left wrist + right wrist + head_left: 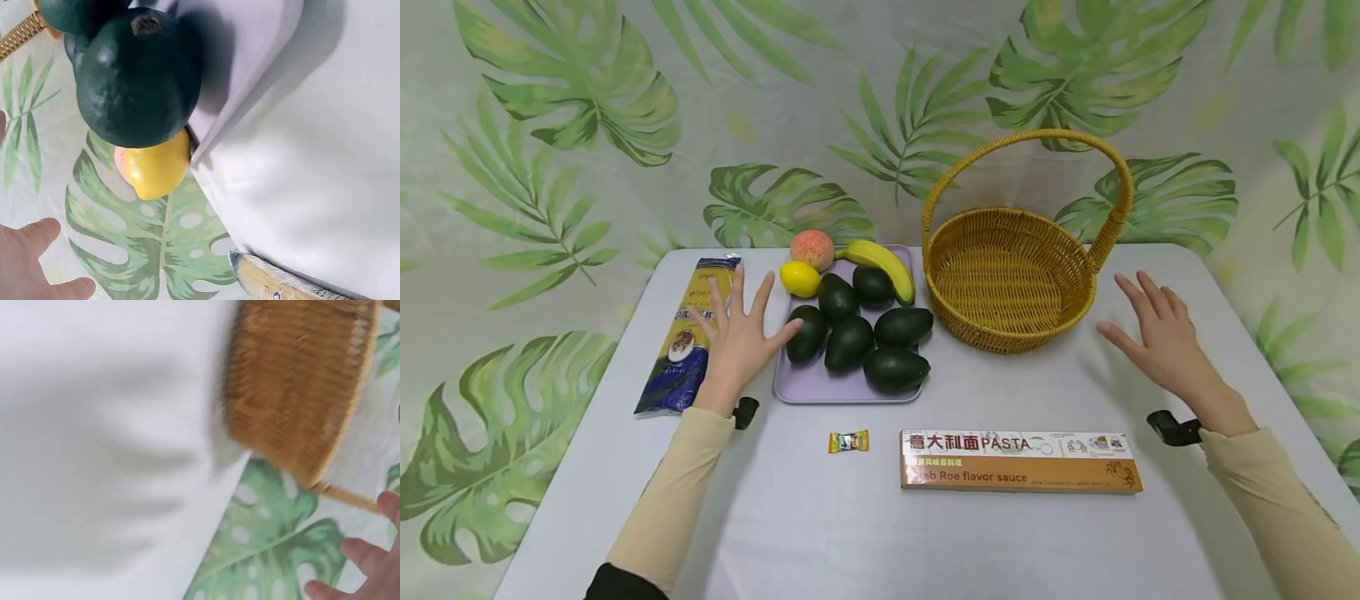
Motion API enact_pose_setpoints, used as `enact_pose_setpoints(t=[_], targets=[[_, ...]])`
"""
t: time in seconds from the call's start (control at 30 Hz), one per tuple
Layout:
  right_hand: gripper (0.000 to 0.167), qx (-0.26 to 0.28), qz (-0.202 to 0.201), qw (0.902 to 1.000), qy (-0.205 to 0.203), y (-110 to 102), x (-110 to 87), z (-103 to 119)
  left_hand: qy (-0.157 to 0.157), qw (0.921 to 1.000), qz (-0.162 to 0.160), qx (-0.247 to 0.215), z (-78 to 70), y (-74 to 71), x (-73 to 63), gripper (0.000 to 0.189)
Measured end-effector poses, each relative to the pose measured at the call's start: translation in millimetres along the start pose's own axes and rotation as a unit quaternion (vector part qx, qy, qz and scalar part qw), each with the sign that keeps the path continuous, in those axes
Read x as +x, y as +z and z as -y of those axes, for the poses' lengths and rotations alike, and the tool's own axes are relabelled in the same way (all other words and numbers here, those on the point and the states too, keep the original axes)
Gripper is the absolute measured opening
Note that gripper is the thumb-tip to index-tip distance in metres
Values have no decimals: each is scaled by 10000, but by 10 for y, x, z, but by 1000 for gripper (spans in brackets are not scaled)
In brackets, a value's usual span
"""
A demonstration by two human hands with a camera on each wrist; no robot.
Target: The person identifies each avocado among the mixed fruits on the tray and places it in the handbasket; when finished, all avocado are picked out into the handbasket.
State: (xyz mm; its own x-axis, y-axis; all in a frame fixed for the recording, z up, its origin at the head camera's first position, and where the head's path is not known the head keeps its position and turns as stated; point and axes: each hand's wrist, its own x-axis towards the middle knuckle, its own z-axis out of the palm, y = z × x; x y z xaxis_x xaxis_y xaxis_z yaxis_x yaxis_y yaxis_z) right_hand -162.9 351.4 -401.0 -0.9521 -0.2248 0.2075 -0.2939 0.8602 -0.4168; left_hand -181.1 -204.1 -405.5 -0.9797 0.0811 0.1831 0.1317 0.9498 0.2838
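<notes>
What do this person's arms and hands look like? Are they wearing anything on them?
The left hand and right hand wear no gloves. Beige sleeves reach toward the wrists, and a small black device sits at each. A black patch, perhaps cloth, shows at the left sleeve's near end.

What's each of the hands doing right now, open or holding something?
Left hand: open, fingers spread, holding nothing.
Right hand: open, holding nothing, just right of the basket in the head view.

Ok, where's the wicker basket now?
In the head view, the wicker basket stands right of centre at the back of the table, between the purple tray and the right hand.
</notes>
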Motion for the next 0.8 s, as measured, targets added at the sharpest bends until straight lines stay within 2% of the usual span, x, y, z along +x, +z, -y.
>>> enact_pose_setpoints(t=[0.1,0.17,0.23,0.3,0.37,0.43,0.57,0.63,0.67,0.73,0.8], targets=[[73,422,-3,9983,-396,-31,49,142,2,9997,48,-223,-10,-18,-24,86],[72,698,73,9960,-553,-55,83,266,-35,9980,173,-615,-8,-25,-44,86],[72,914,179,9936,-639,-74,113,400,-63,9932,295,-1125,7,-21,-65,84],[71,1122,297,9909,-683,-84,141,542,-131,9824,472,-1804,36,-4,-89,81],[71,1335,403,9874,-744,-75,170,680,-204,9673,610,-2454,78,24,-111,77],[69,1506,520,9839,-807,-49,200,816,-309,9472,775,-3095,125,66,-136,74],[65,1955,974,9707,-1005,46,269,1058,-564,8972,1224,-4205,228,183,-215,69],[63,2180,1281,9609,-1123,109,314,1161,-622,8720,1400,-4649,277,256,-263,67],[62,2303,1441,9549,-1195,144,338,1206,-638,8622,1467,-4806,297,285,-288,67],[61,2483,1695,9444,-1330,222,394,1285,-580,8477,1536,-5045,338,341,-330,66],[60,2622,1912,9344,-1473,298,457,1353,-523,8385,1604,-5182,360,366,-366,66]])
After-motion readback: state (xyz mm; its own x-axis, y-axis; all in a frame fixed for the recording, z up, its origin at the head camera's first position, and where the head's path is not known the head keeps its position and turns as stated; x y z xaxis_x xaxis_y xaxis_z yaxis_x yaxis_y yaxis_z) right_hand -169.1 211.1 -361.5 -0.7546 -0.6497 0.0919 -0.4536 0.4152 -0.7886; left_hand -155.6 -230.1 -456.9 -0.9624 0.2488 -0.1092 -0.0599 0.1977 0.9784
